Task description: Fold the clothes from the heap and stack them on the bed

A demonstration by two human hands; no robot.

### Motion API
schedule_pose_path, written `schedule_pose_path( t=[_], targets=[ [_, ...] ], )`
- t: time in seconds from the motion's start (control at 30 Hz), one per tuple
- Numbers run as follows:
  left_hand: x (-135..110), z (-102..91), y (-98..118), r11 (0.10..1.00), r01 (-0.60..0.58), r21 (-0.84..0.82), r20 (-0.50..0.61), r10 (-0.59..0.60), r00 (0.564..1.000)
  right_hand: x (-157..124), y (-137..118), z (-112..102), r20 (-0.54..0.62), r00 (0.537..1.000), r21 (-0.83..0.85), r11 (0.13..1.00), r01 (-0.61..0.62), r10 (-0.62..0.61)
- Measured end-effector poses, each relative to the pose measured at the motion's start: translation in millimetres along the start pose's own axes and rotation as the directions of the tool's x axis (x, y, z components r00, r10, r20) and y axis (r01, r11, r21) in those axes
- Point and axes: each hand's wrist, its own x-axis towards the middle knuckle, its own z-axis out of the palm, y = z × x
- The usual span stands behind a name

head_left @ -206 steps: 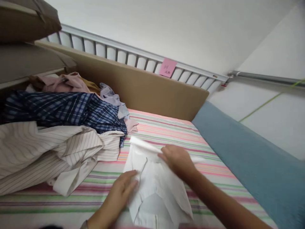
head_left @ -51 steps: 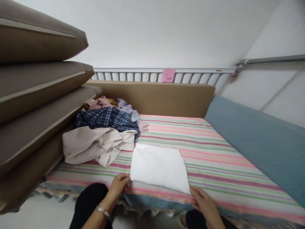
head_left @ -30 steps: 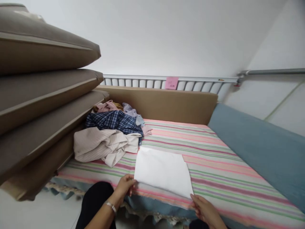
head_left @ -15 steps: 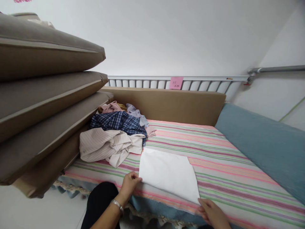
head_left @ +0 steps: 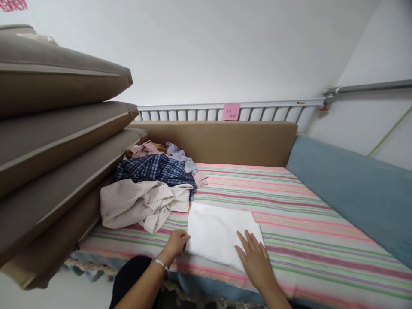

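Observation:
A folded white garment [head_left: 215,229] lies flat on the striped bed sheet [head_left: 289,206] near the front edge. My left hand [head_left: 176,243] pinches the garment's near left corner, fingers curled on the cloth. My right hand [head_left: 255,259] rests flat on the garment's right part, fingers stretched out and pointing away from me. A silver bracelet sits on my left wrist.
A pile of unfolded clothes [head_left: 151,189], with a beige striped shirt and a blue plaid one, lies left of the white garment. Stacked brown cushions [head_left: 54,141] overhang at the left. A tan headboard [head_left: 225,141] stands behind, and a blue bolster [head_left: 350,189] runs along the right.
My right hand has left the garment's near right corner and now lies flat on top of it. My left hand stays at the left corner. The view shifted slightly.

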Motion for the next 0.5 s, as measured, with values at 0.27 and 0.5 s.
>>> schedule_pose_path(
  t=[0.27, 0.5],
  targets=[
    [50, 3.9, 31, 0.998, -0.053, 0.015, -0.168, 0.055, 0.984, -3, 6, 10, -0.065, 0.997, -0.048, 0.998, 0.038, -0.041],
    [66, 28.6, 31, 0.987, -0.032, -0.155, -0.104, 0.016, 0.994, -5, 8, 14, -0.088, 0.994, -0.085, 0.995, 0.057, -0.064]
  ],
)
